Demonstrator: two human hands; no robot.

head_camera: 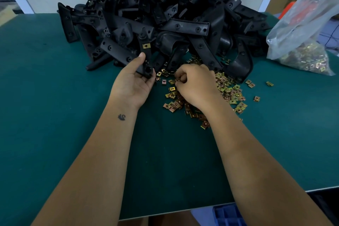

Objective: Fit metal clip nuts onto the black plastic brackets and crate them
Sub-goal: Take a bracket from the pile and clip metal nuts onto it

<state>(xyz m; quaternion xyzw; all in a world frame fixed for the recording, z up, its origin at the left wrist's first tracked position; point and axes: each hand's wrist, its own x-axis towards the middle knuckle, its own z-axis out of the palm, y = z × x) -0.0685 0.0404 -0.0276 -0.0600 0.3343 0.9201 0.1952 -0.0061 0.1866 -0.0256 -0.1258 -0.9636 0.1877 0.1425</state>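
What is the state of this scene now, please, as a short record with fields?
left hand: grips a black bracket with one clip nut fitted
right hand: fingers curled, picking at the loose clip nuts
bracket pile: behind the hands
bag of clip nuts: on the right
table: green
crate: blue, below the near edge

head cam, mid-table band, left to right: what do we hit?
Bare green table → left hand gripping a black bracket that already carries one clip nut → right hand picking in the loose clip nuts → plastic bag of clip nuts.
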